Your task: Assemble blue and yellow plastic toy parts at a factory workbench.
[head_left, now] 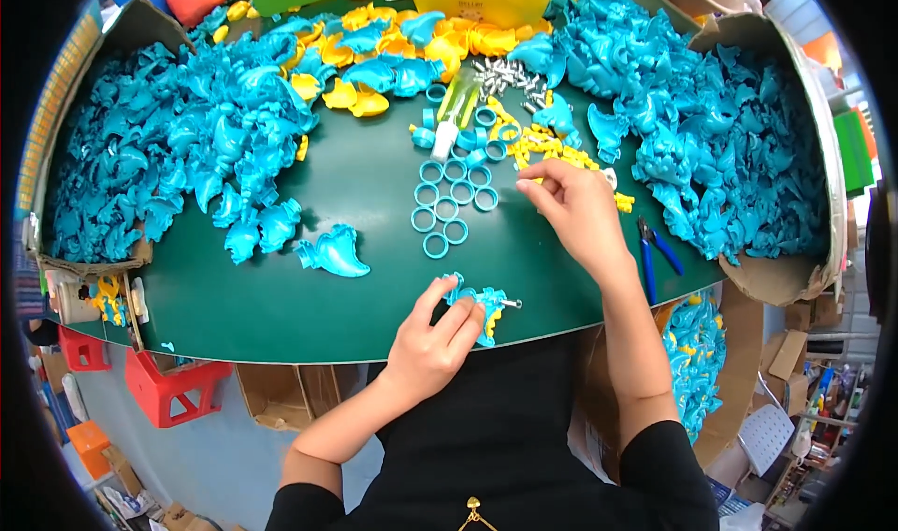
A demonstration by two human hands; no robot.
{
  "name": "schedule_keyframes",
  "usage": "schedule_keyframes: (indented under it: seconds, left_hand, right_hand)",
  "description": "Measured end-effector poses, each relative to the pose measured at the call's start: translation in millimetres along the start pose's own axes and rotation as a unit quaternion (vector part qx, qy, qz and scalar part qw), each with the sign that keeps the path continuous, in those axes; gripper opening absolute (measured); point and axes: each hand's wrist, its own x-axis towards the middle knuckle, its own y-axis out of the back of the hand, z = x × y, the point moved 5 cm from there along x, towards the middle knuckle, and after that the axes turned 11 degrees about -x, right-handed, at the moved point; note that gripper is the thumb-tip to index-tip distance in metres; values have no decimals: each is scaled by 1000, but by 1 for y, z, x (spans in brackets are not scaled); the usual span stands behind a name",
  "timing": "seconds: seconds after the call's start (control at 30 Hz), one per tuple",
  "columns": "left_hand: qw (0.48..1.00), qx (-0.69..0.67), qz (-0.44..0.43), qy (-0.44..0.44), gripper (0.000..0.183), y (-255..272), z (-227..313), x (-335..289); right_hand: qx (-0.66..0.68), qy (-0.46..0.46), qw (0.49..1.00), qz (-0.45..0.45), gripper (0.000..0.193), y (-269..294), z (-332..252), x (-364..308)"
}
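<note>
Left hand [432, 342]'s curled round a teal plastic shell [491, 298] whose poking-out metal pin [511, 304] might slip if tilted; right hand [582, 215]'s half-curled, can't tell if it's pinching anything.

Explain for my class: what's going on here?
A person's left hand holds a blue part at the near edge of the table, a silver pin sticking out. The right hand is beside blue rings and small yellow pieces; whether it holds anything is unclear. Heaps of blue shells lie on both sides.
</note>
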Motion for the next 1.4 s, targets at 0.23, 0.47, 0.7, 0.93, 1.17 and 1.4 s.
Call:
schedule_keyframes:
  seconds: [0.23,0.47,0.7,0.93,1.17,1.4]
  left_hand:
    - [999,-28,22,29,23,-2,-1,-2]
    - [999,-2,14,39,25,0,0,-1]
    - [999,-11,10,31,27,1,-2,1]
    - [998,-36,-8,46,30,4,-2,-1]
    - [998,45,39,32,25,-3,1,-4]
    - [997,29,44,49,30,-2,0,-9]
  right_hand:
    - [-311,592,732,-132,14,106,-157,-116]
    - [-521,538,628,-212,19,172,-184,-114]
    - [-427,392,796,-174,21,148,-178,-97]
    - [-447,269,852,-40,10,121,-131,-36]
    - [-237,193,947,98,17,30,3,191]
    - [-279,188,921,194,25,2,24,195]
